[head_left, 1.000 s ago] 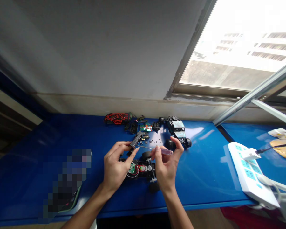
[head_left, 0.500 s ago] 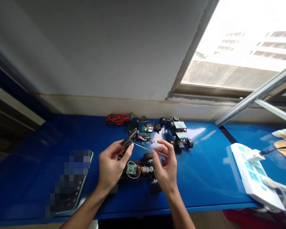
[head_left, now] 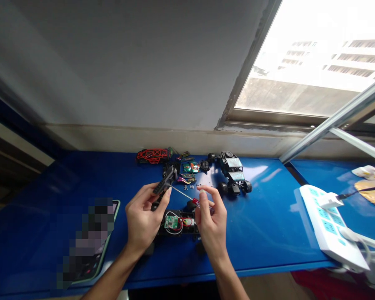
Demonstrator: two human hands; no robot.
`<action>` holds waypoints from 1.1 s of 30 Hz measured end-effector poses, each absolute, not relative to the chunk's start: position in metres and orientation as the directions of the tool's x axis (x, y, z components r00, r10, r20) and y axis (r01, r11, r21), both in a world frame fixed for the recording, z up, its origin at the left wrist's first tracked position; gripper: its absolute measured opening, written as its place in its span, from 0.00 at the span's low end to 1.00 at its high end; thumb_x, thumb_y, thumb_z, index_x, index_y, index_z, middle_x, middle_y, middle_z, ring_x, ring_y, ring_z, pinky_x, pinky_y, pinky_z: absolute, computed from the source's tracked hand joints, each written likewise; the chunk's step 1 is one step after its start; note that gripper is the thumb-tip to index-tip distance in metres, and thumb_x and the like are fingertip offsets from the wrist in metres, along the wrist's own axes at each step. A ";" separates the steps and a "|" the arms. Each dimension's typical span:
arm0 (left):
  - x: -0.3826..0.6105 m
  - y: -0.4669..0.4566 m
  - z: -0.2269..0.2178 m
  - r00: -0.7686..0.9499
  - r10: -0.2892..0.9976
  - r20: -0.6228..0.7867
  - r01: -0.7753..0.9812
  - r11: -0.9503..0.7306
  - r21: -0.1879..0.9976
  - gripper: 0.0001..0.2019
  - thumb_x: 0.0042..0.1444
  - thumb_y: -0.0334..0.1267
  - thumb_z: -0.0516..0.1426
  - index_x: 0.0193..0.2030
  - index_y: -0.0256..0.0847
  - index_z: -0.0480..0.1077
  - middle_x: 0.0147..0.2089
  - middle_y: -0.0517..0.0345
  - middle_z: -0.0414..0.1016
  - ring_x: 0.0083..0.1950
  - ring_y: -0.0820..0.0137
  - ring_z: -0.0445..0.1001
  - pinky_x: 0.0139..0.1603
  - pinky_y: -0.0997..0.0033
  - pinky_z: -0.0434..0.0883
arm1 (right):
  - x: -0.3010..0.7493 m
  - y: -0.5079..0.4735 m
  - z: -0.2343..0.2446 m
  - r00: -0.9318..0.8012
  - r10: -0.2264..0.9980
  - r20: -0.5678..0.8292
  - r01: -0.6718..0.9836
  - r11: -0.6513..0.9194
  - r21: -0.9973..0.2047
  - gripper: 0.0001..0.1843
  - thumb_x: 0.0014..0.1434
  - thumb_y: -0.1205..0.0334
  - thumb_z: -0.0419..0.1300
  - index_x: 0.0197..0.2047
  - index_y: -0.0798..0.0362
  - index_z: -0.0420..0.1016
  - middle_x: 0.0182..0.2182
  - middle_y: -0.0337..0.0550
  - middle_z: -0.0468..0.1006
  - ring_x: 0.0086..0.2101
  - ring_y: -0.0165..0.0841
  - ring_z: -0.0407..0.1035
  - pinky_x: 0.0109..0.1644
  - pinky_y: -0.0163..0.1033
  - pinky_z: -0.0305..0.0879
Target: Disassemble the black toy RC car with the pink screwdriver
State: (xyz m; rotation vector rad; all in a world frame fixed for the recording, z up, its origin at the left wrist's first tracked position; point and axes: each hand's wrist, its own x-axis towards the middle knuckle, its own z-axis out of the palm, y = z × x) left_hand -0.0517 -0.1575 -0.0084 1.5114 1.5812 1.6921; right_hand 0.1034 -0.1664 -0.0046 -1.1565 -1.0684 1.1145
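My left hand [head_left: 146, 212] is closed around a black plastic car part [head_left: 164, 184], held tilted above the table. In my right hand [head_left: 211, 221] is a screwdriver [head_left: 195, 202] with a red, see-through handle; its thin shaft slants up to the left. The tip meets the side of the black part, though the exact contact point is too small to make out. Below both hands lies a toy car chassis [head_left: 187, 230] with a green circuit board [head_left: 172, 222], coloured wires and dark wheels, partly hidden by my right hand.
On the blue table [head_left: 268, 233] stand a red-framed toy car body [head_left: 153, 156], a green toy body shell [head_left: 190, 167] among small parts, and a black and light-blue toy buggy [head_left: 233, 171]. A phone [head_left: 98, 250] lies left, a white power strip [head_left: 333, 227] right.
My right hand has shifted slightly left and its grip on the screwdriver has changed, so the red collar of the handle now shows. The left hand still holds the black part.
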 end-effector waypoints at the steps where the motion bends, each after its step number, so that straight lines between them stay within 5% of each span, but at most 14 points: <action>1: -0.052 -0.158 -0.009 -0.347 0.829 0.438 0.386 -0.300 0.872 0.06 0.62 0.40 0.65 0.41 0.39 0.79 0.42 0.55 0.79 0.39 0.69 0.79 0.40 0.73 0.78 | 0.104 -0.165 -0.004 0.152 0.986 0.061 -0.106 0.078 -0.991 0.14 0.68 0.48 0.61 0.51 0.47 0.71 0.21 0.28 0.61 0.20 0.26 0.55 0.23 0.31 0.55; 4: -0.054 -0.158 -0.012 -0.328 0.828 0.455 0.423 -0.302 0.854 0.07 0.63 0.40 0.65 0.42 0.39 0.79 0.43 0.54 0.80 0.40 0.68 0.80 0.41 0.72 0.79 | 0.108 -0.161 -0.003 0.172 0.980 0.104 -0.118 0.126 -0.985 0.17 0.63 0.51 0.66 0.51 0.47 0.71 0.27 0.31 0.68 0.26 0.27 0.64 0.30 0.32 0.64; 9: -0.053 -0.158 -0.015 -0.289 0.835 0.468 0.446 -0.315 0.838 0.05 0.64 0.39 0.64 0.40 0.40 0.76 0.45 0.54 0.78 0.44 0.67 0.79 0.45 0.71 0.79 | 0.112 -0.158 -0.005 0.081 0.996 -0.044 -0.151 -0.031 -0.988 0.19 0.70 0.42 0.56 0.49 0.50 0.73 0.16 0.27 0.61 0.15 0.25 0.53 0.19 0.30 0.50; 14: -0.050 -0.158 -0.016 -0.286 0.842 0.456 0.438 -0.308 0.844 0.06 0.66 0.39 0.62 0.44 0.41 0.75 0.46 0.53 0.77 0.46 0.67 0.79 0.47 0.71 0.79 | 0.113 -0.157 -0.010 0.163 0.984 0.065 -0.119 0.085 -0.989 0.18 0.63 0.48 0.68 0.50 0.49 0.73 0.28 0.33 0.72 0.26 0.27 0.66 0.31 0.32 0.64; 18: -0.049 -0.158 -0.016 -0.307 0.839 0.450 0.439 -0.294 0.849 0.07 0.66 0.41 0.62 0.47 0.41 0.75 0.45 0.54 0.77 0.44 0.67 0.79 0.47 0.71 0.79 | 0.112 -0.158 -0.011 0.081 0.996 -0.024 -0.131 -0.013 -0.991 0.19 0.70 0.42 0.58 0.47 0.51 0.75 0.18 0.29 0.64 0.18 0.26 0.56 0.21 0.32 0.53; 21: -0.050 -0.157 -0.016 -0.326 0.839 0.436 0.427 -0.281 0.860 0.08 0.66 0.42 0.62 0.46 0.41 0.75 0.44 0.54 0.78 0.44 0.67 0.80 0.47 0.71 0.80 | 0.112 -0.159 -0.013 0.138 0.990 0.030 -0.116 0.046 -0.992 0.16 0.67 0.47 0.63 0.50 0.49 0.73 0.22 0.30 0.66 0.21 0.27 0.60 0.25 0.32 0.57; 33: -0.054 -0.151 -0.015 -0.397 0.886 0.239 0.147 -0.196 0.970 0.11 0.61 0.45 0.66 0.41 0.39 0.75 0.41 0.52 0.83 0.42 0.63 0.85 0.45 0.69 0.81 | 0.128 -0.163 -0.027 0.196 0.978 0.070 -0.077 0.086 -0.993 0.11 0.67 0.52 0.64 0.45 0.50 0.77 0.25 0.33 0.70 0.27 0.29 0.63 0.32 0.35 0.60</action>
